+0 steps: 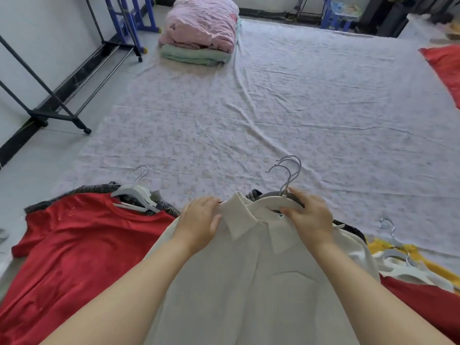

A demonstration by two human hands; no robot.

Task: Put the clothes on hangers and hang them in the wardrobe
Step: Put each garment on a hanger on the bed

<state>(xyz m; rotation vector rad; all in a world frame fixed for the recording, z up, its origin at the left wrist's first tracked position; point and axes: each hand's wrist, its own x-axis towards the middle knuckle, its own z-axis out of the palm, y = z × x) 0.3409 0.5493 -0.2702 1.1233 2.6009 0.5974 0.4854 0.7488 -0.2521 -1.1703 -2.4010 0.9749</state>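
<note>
A cream collared shirt (251,277) lies in front of me on the floor sheet. My left hand (199,222) grips its left collar and shoulder. My right hand (308,215) holds a white hanger (276,204) at the shirt's neck, with two or three metal hooks (288,170) rising above it. A red T-shirt (82,247) lies to the left with white hangers (134,195) on top of it. More white hangers (403,265) rest at the right on yellow cloth (423,257).
A pale floral sheet (273,108) covers the floor. A black clothes rack (57,113) stands at the left wall. Folded pink and green bedding (199,33) sits at the far end. Red cloth (445,66) lies at the right edge.
</note>
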